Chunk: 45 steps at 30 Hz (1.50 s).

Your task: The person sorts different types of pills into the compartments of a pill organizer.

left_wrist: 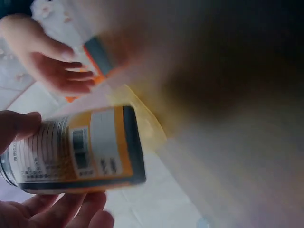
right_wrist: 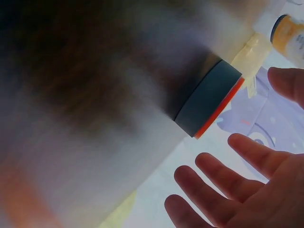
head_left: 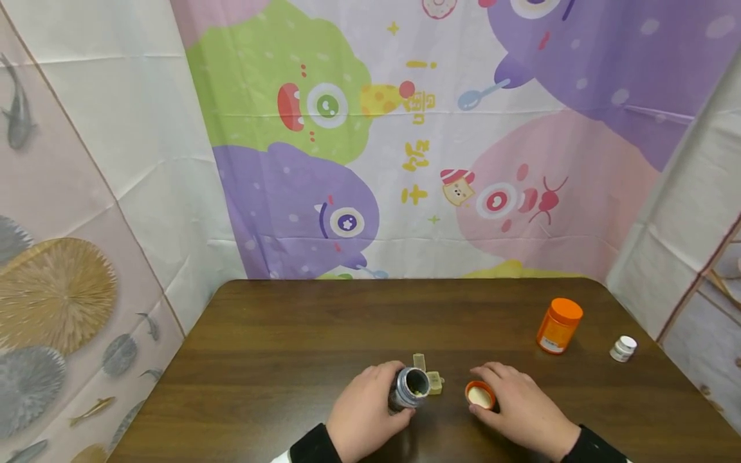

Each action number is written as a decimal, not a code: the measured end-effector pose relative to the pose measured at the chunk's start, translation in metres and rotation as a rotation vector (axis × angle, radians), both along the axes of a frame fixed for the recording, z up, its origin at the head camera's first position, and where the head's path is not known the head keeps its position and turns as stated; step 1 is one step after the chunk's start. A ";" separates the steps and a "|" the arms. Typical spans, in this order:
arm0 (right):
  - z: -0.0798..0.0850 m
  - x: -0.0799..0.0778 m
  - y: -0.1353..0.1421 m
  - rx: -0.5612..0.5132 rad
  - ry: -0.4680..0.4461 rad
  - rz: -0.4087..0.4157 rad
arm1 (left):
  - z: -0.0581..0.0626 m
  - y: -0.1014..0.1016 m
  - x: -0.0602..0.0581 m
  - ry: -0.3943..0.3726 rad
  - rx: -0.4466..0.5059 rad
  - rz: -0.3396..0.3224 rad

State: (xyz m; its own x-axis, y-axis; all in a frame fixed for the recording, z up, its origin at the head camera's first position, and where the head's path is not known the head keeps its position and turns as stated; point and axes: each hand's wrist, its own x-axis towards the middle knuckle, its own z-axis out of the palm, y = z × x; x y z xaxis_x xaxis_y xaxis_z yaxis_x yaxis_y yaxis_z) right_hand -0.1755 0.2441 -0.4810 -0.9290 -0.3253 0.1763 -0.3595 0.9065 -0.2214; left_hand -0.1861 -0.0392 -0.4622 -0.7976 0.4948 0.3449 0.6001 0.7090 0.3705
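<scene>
My left hand (head_left: 365,408) grips an uncapped jar (head_left: 402,393), its mouth facing up toward the head camera. Orange, white and dark bands with a barcode cover the jar (left_wrist: 102,149) in the left wrist view; whether its base touches the table is unclear. Just behind it, a small yellowish translucent box (head_left: 434,383) has a flap standing open. A screw cap (head_left: 480,397) lies inside up, showing an orange rim and a pale lining. Around the cap's right side, my right hand (head_left: 523,405) has its fingers spread; in the right wrist view they stand apart from the cap (right_wrist: 209,99).
An orange bottle (head_left: 558,326) with an orange lid stands at the back right of the brown table (head_left: 324,321). Farther right is a small white bottle (head_left: 623,348). A printed cartoon cloth (head_left: 428,251) hangs behind the table's far edge.
</scene>
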 end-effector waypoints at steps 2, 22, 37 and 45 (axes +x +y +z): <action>-0.001 -0.001 0.000 0.008 -0.001 0.001 | 0.000 0.001 0.003 -0.044 0.035 -0.008; -0.006 -0.007 0.000 0.064 -0.124 0.071 | -0.007 0.013 0.018 -0.216 0.091 -0.114; 0.006 -0.004 -0.010 -0.184 -0.122 0.041 | -0.008 0.012 0.015 -0.170 0.014 -0.133; 0.034 0.010 -0.034 -0.518 -0.066 0.184 | -0.003 0.012 0.015 -0.155 0.001 -0.145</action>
